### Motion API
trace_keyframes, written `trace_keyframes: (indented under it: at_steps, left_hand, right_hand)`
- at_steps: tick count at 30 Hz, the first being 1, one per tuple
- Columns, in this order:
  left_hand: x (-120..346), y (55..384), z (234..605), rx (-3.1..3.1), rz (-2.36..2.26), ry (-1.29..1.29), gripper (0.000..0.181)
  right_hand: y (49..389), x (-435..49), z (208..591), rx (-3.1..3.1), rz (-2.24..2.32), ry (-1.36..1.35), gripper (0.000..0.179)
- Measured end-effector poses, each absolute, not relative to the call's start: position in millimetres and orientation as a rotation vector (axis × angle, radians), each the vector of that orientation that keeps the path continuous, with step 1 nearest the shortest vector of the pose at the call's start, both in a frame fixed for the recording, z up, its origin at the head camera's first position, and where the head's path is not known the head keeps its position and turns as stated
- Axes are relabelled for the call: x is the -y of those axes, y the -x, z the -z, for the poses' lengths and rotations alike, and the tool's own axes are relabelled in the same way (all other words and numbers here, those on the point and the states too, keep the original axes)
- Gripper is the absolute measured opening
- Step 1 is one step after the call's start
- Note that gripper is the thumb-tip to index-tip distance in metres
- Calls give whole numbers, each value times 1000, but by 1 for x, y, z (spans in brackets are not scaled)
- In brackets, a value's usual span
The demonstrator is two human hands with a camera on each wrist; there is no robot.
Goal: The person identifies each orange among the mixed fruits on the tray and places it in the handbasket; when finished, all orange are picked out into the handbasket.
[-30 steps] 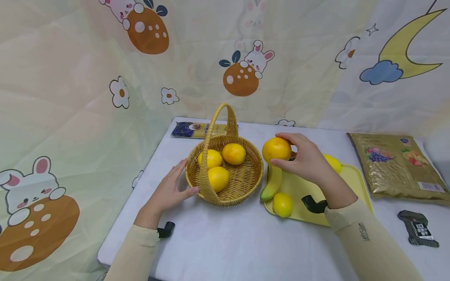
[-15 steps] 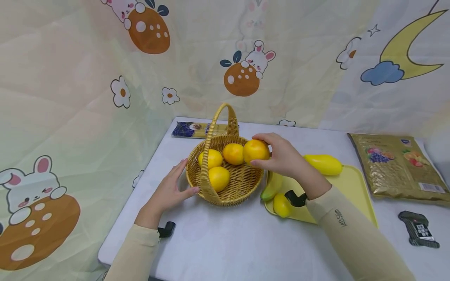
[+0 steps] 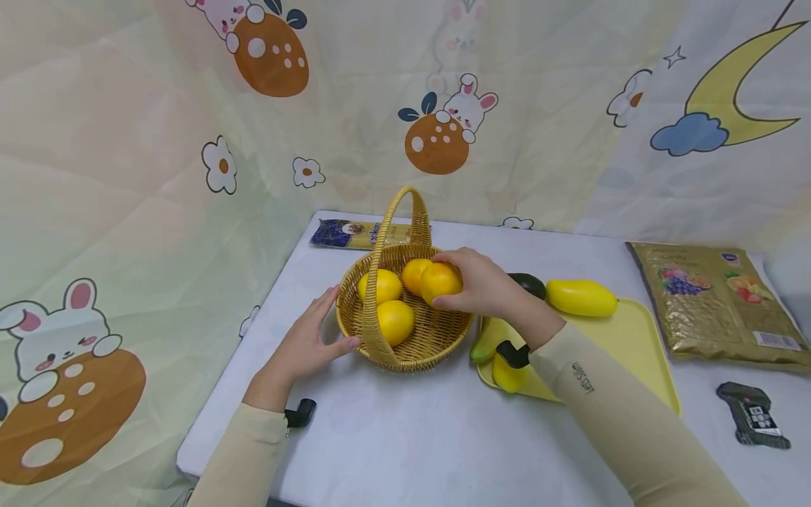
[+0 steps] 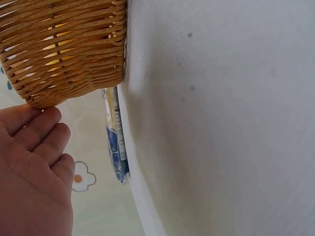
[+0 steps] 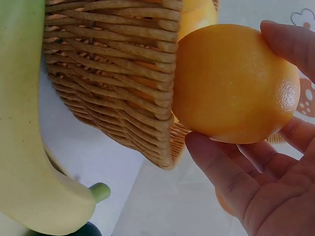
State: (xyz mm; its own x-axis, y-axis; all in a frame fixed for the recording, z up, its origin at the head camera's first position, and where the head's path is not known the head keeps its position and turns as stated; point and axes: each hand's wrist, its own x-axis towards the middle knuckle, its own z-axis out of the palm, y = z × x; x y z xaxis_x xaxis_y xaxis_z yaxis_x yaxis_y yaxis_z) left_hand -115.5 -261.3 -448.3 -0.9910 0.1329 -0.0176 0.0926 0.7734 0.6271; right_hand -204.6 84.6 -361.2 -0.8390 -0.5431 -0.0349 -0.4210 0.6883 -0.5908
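My right hand [image 3: 478, 283] grips an orange [image 3: 441, 282] between thumb and fingers, over the right side of the wicker basket [image 3: 446, 331]. In the right wrist view the orange [image 5: 236, 83] is just above the basket's rim, fingertips round its side. Several yellow-orange fruits lie inside: one fruit [image 3: 415, 276] at the back, another fruit [image 3: 386, 286] at the left, and a lemon-like fruit [image 3: 395, 322] at the front. My left hand [image 3: 304, 352] rests against the basket's left side with fairly straight fingers; in the left wrist view its fingertips touch the rim.
Right of the basket, a yellow tray [image 3: 633, 352] bears a banana [image 3: 484, 341], a lemon [image 3: 508, 374], a long yellow fruit [image 3: 581, 297] and a dark green fruit [image 3: 529, 284]. A flat packet [image 3: 342, 234] lies behind; a gold bag [image 3: 709, 303] and black wrapper [image 3: 754, 414] lie right.
My right hand has carried the orange leftward from above the tray to over the basket. The dark fruit on the tray has come into sight. The left hand has stayed at the basket.
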Motion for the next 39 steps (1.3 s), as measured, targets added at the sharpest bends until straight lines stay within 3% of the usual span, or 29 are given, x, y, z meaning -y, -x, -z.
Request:
trace_keyframes:
  at_steps: [39]
  left_hand:
    - [260, 114, 448, -2903, -1020, -173, 114]
  right_hand:
    - [203, -42, 376, -2636, 410, 739, 75]
